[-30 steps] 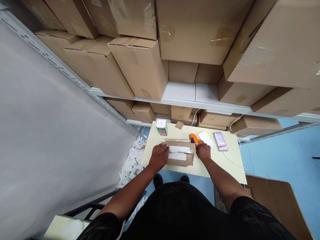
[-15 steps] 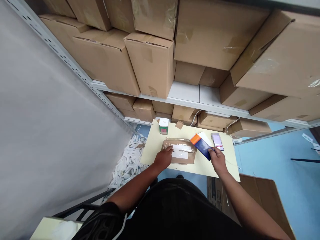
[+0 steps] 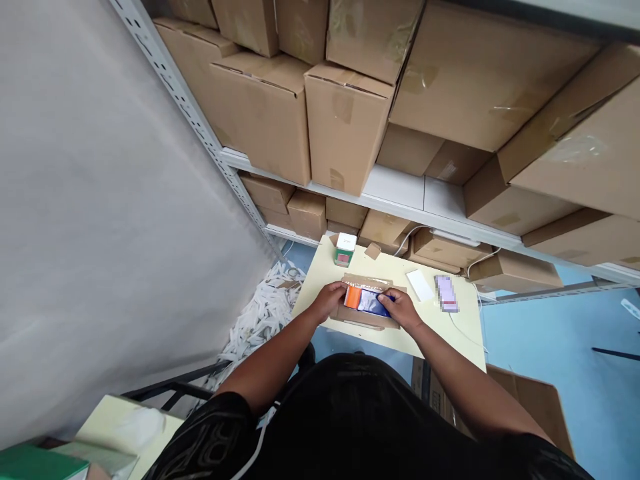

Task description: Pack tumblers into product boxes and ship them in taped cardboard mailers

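A flat cardboard parcel (image 3: 369, 319) lies on the pale yellow table (image 3: 430, 327) in front of me. On top of it rests a blue and orange packet (image 3: 367, 299). My left hand (image 3: 329, 298) grips the packet's orange end with curled fingers. My right hand (image 3: 400, 308) holds its blue end the same way.
A white card (image 3: 419, 285) and a phone (image 3: 446, 293) with a cable lie on the table's right part. A small white and green box (image 3: 345, 247) stands at its back edge. Shelves of cardboard cartons (image 3: 345, 120) rise behind. White scraps (image 3: 260, 320) litter the floor at left.
My right hand lifted the blue and orange packet from the right of the parcel and brought it over the parcel. My left hand left the parcel's top and took the packet's orange end.
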The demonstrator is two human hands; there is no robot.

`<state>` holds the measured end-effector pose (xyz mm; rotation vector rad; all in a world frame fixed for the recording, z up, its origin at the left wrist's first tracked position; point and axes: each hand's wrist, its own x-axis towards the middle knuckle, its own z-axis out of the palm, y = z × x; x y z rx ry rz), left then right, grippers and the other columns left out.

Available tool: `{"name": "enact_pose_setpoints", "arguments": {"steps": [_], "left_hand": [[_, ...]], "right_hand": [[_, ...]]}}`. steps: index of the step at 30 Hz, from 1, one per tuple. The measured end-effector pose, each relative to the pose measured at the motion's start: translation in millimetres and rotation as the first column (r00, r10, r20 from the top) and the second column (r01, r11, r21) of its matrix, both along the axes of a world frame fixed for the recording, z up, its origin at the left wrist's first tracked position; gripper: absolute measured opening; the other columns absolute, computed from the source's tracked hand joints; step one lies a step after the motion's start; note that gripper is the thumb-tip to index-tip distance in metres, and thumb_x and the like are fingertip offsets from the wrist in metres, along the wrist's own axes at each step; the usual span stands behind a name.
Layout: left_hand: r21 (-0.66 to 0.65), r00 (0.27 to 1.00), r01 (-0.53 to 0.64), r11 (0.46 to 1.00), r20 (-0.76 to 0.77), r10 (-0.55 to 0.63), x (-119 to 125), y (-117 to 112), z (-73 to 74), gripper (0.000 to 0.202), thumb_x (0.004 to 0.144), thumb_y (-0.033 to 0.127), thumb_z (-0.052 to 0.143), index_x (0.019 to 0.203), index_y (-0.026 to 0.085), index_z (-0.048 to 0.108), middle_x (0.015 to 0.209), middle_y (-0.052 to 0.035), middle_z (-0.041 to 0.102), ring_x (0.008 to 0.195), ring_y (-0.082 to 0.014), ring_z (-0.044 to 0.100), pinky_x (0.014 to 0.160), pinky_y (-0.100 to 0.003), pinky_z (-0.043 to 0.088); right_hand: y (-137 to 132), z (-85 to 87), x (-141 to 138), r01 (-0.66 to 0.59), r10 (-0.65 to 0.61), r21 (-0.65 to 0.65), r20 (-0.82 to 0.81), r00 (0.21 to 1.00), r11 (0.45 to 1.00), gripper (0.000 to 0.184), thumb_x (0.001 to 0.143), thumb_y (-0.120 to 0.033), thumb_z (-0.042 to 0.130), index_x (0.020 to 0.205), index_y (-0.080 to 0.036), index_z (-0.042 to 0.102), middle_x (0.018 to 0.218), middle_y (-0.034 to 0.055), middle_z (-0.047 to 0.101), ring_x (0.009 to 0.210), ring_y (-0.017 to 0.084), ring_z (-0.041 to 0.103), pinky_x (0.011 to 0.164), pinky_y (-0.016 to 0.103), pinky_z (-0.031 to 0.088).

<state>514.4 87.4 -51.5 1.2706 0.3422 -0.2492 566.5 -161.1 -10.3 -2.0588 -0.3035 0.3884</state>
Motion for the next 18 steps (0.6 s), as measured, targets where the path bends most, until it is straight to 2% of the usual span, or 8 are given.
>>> {"name": "enact_pose_setpoints", "arguments": {"steps": [2, 5, 9, 11, 13, 18], "left_hand": [[-0.008, 1.000, -0.003, 1.000, -0.018, 0.003, -1.5, 0.0, 1.7, 0.043, 0.076, 0.056, 0.074, 0.091, 0.015, 0.071, 0.092, -0.0063, 0.074, 0.085, -0.0200, 0.067, 0.082, -0.033, 0.052], [-0.041, 0.999, 0.015, 0.999, -0.034, -0.017, -3.1, 2.2, 4.2, 0.046, 0.073, 0.055, 0.077, 0.095, 0.015, 0.070, 0.093, -0.0062, 0.073, 0.083, -0.0186, 0.066, 0.079, -0.031, 0.051], [-0.111, 0.993, 0.060, 0.992, -0.097, -0.071, -1.6, 6.7, 9.8, 0.048, 0.078, 0.058, 0.073, 0.099, 0.014, 0.069, 0.089, -0.0071, 0.071, 0.078, -0.0169, 0.065, 0.071, -0.029, 0.050], [-0.059, 0.987, 0.081, 0.995, -0.132, -0.088, 0.1, 9.0, 11.8, 0.037, 0.077, 0.049, 0.074, 0.090, 0.015, 0.067, 0.080, -0.0039, 0.068, 0.068, -0.0138, 0.061, 0.064, -0.026, 0.047], [0.054, 0.986, 0.087, 0.995, -0.145, -0.078, 1.2, 11.3, 11.7, 0.025, 0.075, 0.038, 0.073, 0.082, 0.017, 0.064, 0.069, 0.0001, 0.063, 0.060, -0.0116, 0.055, 0.059, -0.025, 0.043], [0.282, 0.997, 0.032, 0.959, -0.081, -0.009, -3.1, 13.7, 4.2, 0.013, 0.078, 0.031, 0.062, 0.081, 0.019, 0.063, 0.068, 0.0022, 0.061, 0.059, -0.0126, 0.053, 0.057, -0.025, 0.040]], "right_hand": [[1.0, -0.6, 0.6, 0.008, -0.008, -0.004, 0.016, 1.000, 1.000, 0.049, 0.082, -0.068, 0.062, 0.068, -0.021, 0.061, 0.069, 0.0008, 0.062, 0.070, 0.019, 0.058, 0.067, 0.030, 0.046], [3.5, 1.3, 0.8, 0.012, -0.013, 0.006, 0.030, 0.999, 1.000, 0.051, 0.082, -0.070, 0.061, 0.067, -0.021, 0.060, 0.068, 0.0013, 0.062, 0.069, 0.019, 0.057, 0.066, 0.030, 0.046], [5.3, 3.8, 0.8, 0.006, -0.006, 0.005, 0.036, 0.999, 1.000, 0.052, 0.082, -0.071, 0.059, 0.066, -0.022, 0.060, 0.068, 0.0017, 0.063, 0.067, 0.019, 0.057, 0.066, 0.030, 0.047], [4.8, 3.1, 1.6, 0.008, -0.008, -0.010, 0.047, 0.999, 1.000, 0.051, 0.082, -0.071, 0.059, 0.067, -0.022, 0.061, 0.068, 0.0015, 0.064, 0.068, 0.019, 0.057, 0.067, 0.030, 0.047], [4.0, 1.3, 3.3, 0.006, -0.004, -0.050, 0.057, 0.998, 0.999, 0.051, 0.083, -0.070, 0.060, 0.066, -0.022, 0.061, 0.066, 0.0007, 0.062, 0.067, 0.018, 0.057, 0.064, 0.029, 0.045], [7.2, -1.2, 10.7, -0.070, 0.078, -0.159, 0.038, 0.996, 0.985, 0.055, 0.084, -0.071, 0.060, 0.058, -0.022, 0.054, 0.054, -0.0029, 0.050, 0.056, 0.015, 0.049, 0.055, 0.027, 0.035]]}}
